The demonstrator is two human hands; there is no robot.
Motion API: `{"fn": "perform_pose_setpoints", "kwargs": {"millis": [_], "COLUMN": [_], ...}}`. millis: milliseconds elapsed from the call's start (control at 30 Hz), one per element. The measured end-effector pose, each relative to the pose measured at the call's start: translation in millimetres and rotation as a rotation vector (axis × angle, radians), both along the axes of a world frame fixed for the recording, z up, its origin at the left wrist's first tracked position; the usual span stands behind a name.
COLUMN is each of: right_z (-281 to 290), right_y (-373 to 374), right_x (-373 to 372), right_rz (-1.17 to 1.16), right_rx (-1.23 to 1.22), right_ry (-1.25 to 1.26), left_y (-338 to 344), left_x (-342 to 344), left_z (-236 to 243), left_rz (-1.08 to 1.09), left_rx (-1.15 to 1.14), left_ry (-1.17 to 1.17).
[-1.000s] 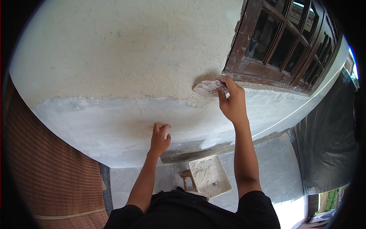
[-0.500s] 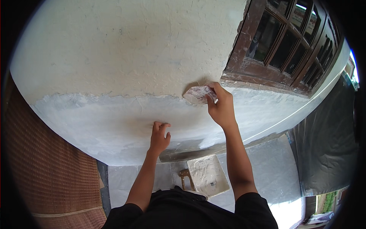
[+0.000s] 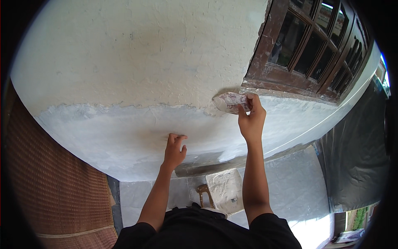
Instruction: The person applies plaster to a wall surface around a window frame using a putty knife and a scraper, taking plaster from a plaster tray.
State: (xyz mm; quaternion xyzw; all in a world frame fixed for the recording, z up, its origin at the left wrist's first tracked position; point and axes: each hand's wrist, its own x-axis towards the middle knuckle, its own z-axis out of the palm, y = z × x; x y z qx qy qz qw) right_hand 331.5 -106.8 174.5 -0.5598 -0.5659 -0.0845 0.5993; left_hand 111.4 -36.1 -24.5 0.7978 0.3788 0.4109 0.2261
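Observation:
My right hand grips a flat putty spreader smeared with white and reddish-brown marks. Its wide edge lies against the wall, just below and left of the window's lower corner. Fresh white putty covers the lower band of the wall, ending in a ragged line under the older cream surface. On that white band rests my left hand, fingers bent against it and thumb held apart, with nothing visible in it. Below, a square tray holds wet putty.
A brown wooden window with glass panes fills the upper right. Woven matting hangs at the left, dark plastic sheeting at the right. A brownish handle-like piece sits beside the tray, above grey floor tiles.
My right hand has moved a little right and down, drawing the putty spreader along the wall below the window corner. My left hand stays nearly in place.

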Motion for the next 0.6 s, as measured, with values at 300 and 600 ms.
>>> {"fn": "perform_pose_setpoints", "kwargs": {"millis": [300,600], "right_z": [-1.6,-1.0], "right_y": [-1.7,-0.2], "right_x": [0.7,3.5], "right_rz": [-0.012,0.001], "right_rx": [0.026,0.04], "right_ry": [0.069,0.05], "left_y": [2.5,2.6], "left_x": [-0.4,-0.8], "left_z": [-2.7,-1.2], "left_rz": [-0.009,-0.027], "left_rx": [-0.005,-0.016], "left_ry": [0.003,0.008]}}
